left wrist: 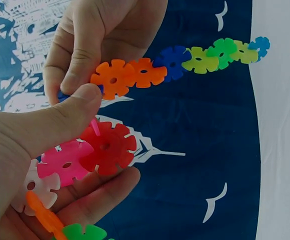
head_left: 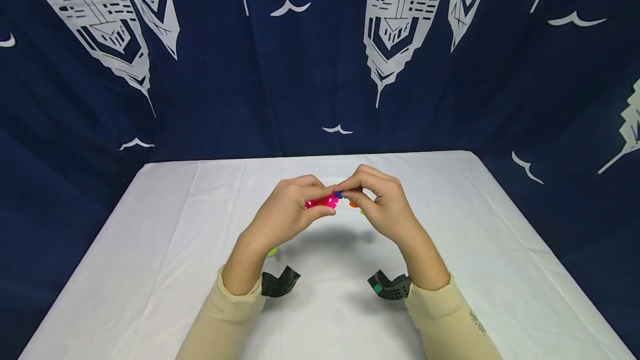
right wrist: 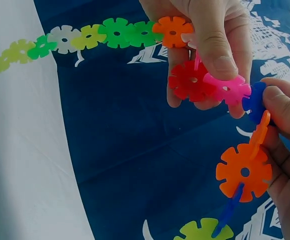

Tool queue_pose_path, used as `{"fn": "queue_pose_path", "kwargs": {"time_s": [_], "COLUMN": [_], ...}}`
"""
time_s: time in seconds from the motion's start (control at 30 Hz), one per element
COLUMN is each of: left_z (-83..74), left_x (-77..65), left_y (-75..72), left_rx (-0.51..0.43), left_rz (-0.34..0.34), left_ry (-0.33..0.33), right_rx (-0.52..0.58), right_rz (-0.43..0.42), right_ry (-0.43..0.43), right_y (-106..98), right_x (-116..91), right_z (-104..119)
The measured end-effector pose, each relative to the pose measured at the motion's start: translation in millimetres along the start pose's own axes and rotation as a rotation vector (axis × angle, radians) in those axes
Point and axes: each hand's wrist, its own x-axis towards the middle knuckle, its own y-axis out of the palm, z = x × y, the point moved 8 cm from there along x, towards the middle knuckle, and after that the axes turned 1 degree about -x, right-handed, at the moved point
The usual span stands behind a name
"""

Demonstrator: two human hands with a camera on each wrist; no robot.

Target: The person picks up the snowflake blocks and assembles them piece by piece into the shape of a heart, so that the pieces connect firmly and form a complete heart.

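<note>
My left hand [head_left: 285,207] pinches a pink notched plastic disc [right wrist: 231,91] in a chain of flower-shaped linking discs. A red disc [right wrist: 187,84] overlaps the pink one, and an orange disc [right wrist: 173,32] and several green, yellow and white ones trail off. My right hand [head_left: 387,204] pinches a blue disc [right wrist: 254,104] between thumb and fingers. From it hangs a second chain, with an orange disc [right wrist: 244,172] and a yellow-green disc [right wrist: 203,230]. Pink and blue edges meet between the hands; whether their slots interlock I cannot tell. Both hands are raised over the table.
A white cloth covers the table [head_left: 150,271]. A yellow piece [head_left: 272,251], the end of a chain, shows beside the left wrist. Black wrist mounts [head_left: 280,282] sit under both forearms. A dark blue curtain [head_left: 310,82] with white skyline prints hangs behind.
</note>
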Motion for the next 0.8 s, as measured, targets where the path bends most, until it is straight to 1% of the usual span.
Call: {"fn": "queue_pose_path", "kwargs": {"time_s": [0.13, 0.23, 0.47, 0.63, 0.8], "left_z": [-0.4, -1.1, -0.3, -2.9, -1.8], "left_x": [0.2, 0.8, 1.1, 2.4, 2.8], "left_y": [0.4, 0.6, -2.1, -2.5, 1.2], "left_rx": [0.011, 0.003, -0.033, -0.011, -0.005], "left_rz": [0.015, 0.016, -0.026, -0.024, -0.012], "left_ry": [0.012, 0.021, 0.028, 0.06, 0.063], "right_rx": [0.007, 0.004, 0.024, 0.047, 0.051], "right_rz": [0.02, 0.014, -0.049, -0.043, -0.015], "right_ry": [0.038, 0.053, 0.038, 0.038, 0.035], "right_y": [3.7, 4.9, 3.4, 3.8, 4.1], "right_x": [0.7, 0.6, -0.2, -0.1, -0.4], "right_z": [-2.6, -3.4, -3.1, -7.0, -9.2]}}
